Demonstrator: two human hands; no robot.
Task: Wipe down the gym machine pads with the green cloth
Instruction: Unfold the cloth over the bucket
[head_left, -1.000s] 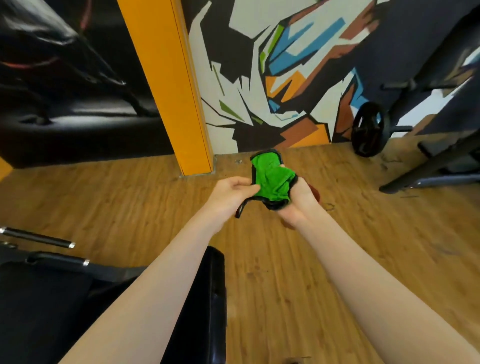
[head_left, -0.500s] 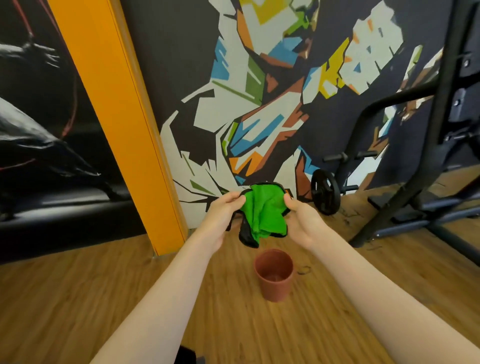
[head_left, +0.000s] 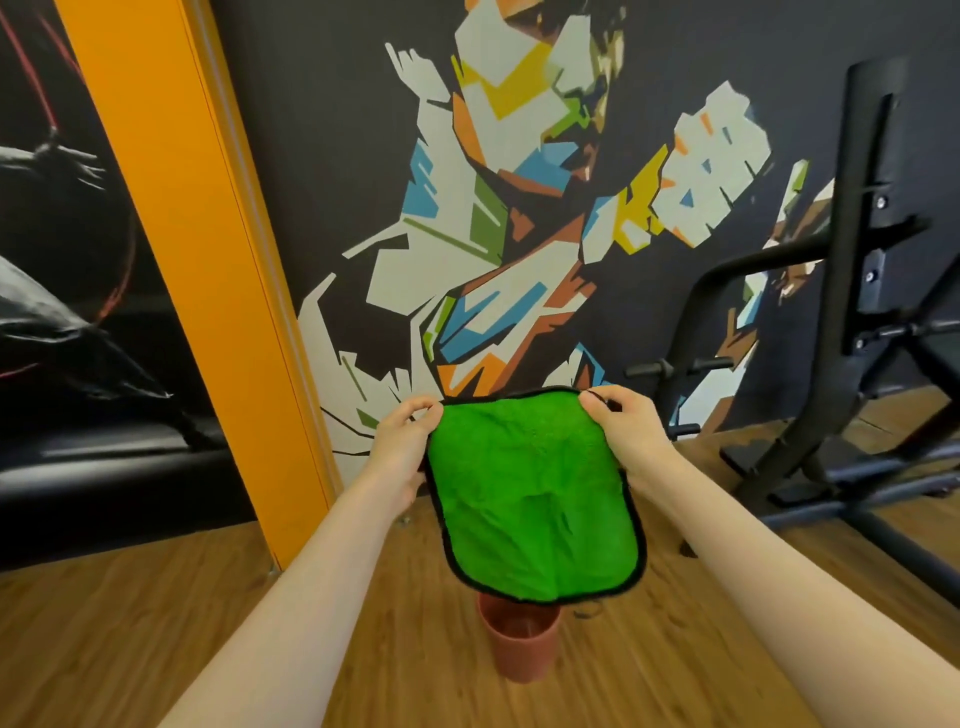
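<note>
My one camera sits on the head, looking forward and slightly down, close over the hands (head_left: 514, 447), toward the mural wall (head_left: 519, 208).

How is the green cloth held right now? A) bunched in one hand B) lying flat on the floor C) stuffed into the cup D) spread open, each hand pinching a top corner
D: the green cloth hangs spread open, the left hand and the right hand each pinching a top corner, above the brown cup on the floor.
</note>
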